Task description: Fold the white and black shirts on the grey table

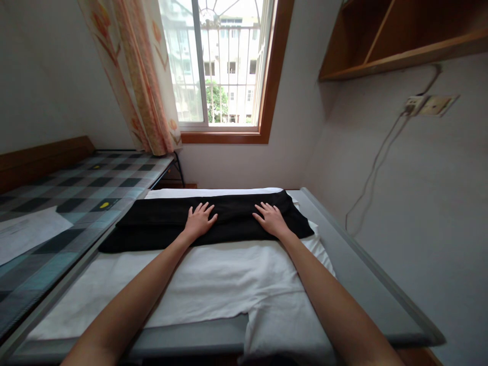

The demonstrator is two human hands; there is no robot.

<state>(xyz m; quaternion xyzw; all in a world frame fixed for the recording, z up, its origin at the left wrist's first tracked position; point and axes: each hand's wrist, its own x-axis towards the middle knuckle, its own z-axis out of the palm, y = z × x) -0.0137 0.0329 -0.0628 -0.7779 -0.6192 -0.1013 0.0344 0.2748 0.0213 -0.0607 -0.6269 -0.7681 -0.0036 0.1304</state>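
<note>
A black folded garment (152,223) lies lengthwise across a white T-shirt (224,269), which is spread over a grey tabletop (354,259). My left hand (199,222) rests on the black cloth left of its middle, palm down with fingers spread. Toward the cloth's right end, my right hand (271,218) lies flat in the same way, fingers apart. Neither hand grips the fabric. One sleeve of the T-shirt hangs over the table's near edge, between my forearms.
To the left is a bed with a checked cover (125,175) and a sheet of paper (32,231) on it. A curtain (133,76) hangs beside the barred window (229,66). On the right wall are a wooden shelf (381,56), a socket (415,105) and a dangling cable (371,175).
</note>
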